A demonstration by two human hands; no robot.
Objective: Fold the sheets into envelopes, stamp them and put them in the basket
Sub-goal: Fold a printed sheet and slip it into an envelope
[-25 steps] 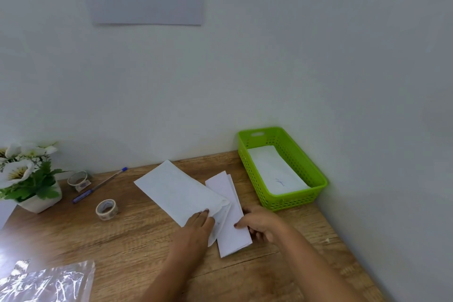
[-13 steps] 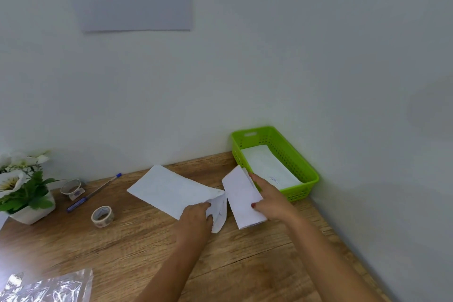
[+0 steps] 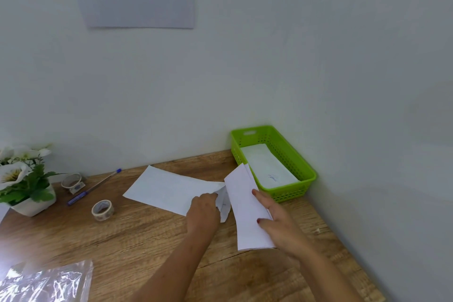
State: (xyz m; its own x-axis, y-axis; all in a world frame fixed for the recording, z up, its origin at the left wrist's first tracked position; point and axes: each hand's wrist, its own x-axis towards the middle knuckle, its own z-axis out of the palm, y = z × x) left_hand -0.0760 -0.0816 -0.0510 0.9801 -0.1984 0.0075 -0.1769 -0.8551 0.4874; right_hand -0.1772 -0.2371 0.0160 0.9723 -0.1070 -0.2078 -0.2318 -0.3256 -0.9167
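A white envelope [image 3: 171, 189] lies flat on the wooden desk [image 3: 137, 240]. My left hand [image 3: 203, 213] grips its open right end, where the flap [image 3: 224, 203] sticks out. My right hand [image 3: 277, 223] holds a folded white sheet [image 3: 245, 213] lifted off the desk, just right of the envelope's opening. The green basket [image 3: 294, 162] stands in the back right corner with a white envelope [image 3: 267, 167] inside it.
Two tape rolls [image 3: 103, 209] [image 3: 72, 181] and a blue pen [image 3: 94, 186] lie left of the envelope. A potted white flower [image 3: 22, 179] stands at the far left. A clear plastic bag [image 3: 46, 282] lies at the front left. Walls close in behind and on the right.
My right hand picked the folded sheet up off the desk and raised it beside the envelope's opening. My left hand stayed on the envelope's end.
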